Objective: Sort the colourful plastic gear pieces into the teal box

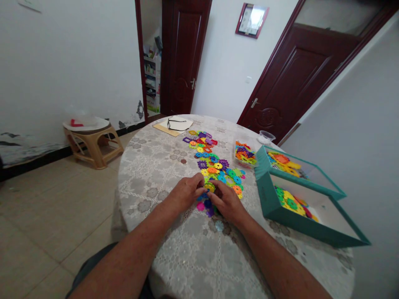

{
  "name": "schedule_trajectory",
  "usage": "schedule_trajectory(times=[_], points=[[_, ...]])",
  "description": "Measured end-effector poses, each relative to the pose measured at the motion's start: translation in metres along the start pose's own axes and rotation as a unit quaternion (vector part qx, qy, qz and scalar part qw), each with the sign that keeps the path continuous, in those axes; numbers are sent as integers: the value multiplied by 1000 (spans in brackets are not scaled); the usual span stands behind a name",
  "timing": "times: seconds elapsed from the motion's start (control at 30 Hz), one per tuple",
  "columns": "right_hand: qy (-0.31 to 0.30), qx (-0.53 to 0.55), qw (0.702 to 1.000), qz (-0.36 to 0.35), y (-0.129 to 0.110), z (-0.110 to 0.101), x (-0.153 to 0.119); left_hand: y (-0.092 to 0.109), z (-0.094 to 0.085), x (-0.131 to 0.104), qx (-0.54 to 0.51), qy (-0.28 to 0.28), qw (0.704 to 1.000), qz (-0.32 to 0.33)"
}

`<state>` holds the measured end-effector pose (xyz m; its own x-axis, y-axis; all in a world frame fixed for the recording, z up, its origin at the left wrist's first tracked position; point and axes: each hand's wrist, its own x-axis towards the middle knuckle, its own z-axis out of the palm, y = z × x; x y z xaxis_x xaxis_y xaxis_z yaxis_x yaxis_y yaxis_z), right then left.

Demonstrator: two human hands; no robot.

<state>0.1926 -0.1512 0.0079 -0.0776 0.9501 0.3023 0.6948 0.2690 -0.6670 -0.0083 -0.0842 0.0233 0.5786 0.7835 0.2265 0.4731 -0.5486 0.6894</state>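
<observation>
Colourful flat plastic pieces (212, 170), many of them gear-shaped, lie linked or overlapping in a long patch down the middle of the round table. At its near part my left hand (189, 191) pinches the left side of a yellow round piece (210, 187). My right hand (227, 200) has its thumb and fingers on the right side of the same piece. Just below the hands lie a pink piece (200, 206) and purple ones. Parts of the patch beneath my fingers are hidden.
Two teal boxes (301, 226) with loose pieces stand at the right. Behind them are a clear tray (245, 153) of pieces and a clear bowl (267, 136). Glasses (177, 123) rest on paper at the far left. A stool (93, 143) stands left of the table (137, 166).
</observation>
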Motion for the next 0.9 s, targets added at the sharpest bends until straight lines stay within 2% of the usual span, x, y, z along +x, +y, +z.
schedule_trajectory(times=[0.1, 0.2, 0.27, 0.37, 0.43, 0.5, 0.6, 0.7, 0.77, 0.83, 0.9], points=[[-1, -2, 1000, 13, -4, -3, -2, 7, -4, -1, -22, -18, 1000, -2], [15, -50, 999, 14, -14, -17, -2, 12, -14, -1, -29, -36, 999, 7], [37, -96, 995, 14, -22, -37, -1, 10, -23, -3, -18, -51, 999, -1], [84, -179, 980, 23, -27, -81, -2, -2, -40, -10, 17, -108, 994, -15], [122, -250, 960, 43, -22, -115, -6, -13, -50, -16, 53, -133, 989, -27], [155, -335, 926, 79, -11, -146, -14, -24, -58, -22, 81, -152, 984, -41], [146, -441, 865, 188, 15, -179, -29, -32, -61, -27, 109, -174, 978, -49], [95, -471, 823, 303, 39, -195, -39, -31, -56, -26, 125, -176, 976, -33], [75, -467, 816, 333, 50, -199, -42, -28, -51, -23, 132, -169, 976, -22], [94, -478, 812, 322, 52, -199, -42, -25, -46, -20, 137, -164, 977, -17], [143, -492, 815, 270, 43, -195, -40, -22, -43, -17, 137, -167, 976, -13]])
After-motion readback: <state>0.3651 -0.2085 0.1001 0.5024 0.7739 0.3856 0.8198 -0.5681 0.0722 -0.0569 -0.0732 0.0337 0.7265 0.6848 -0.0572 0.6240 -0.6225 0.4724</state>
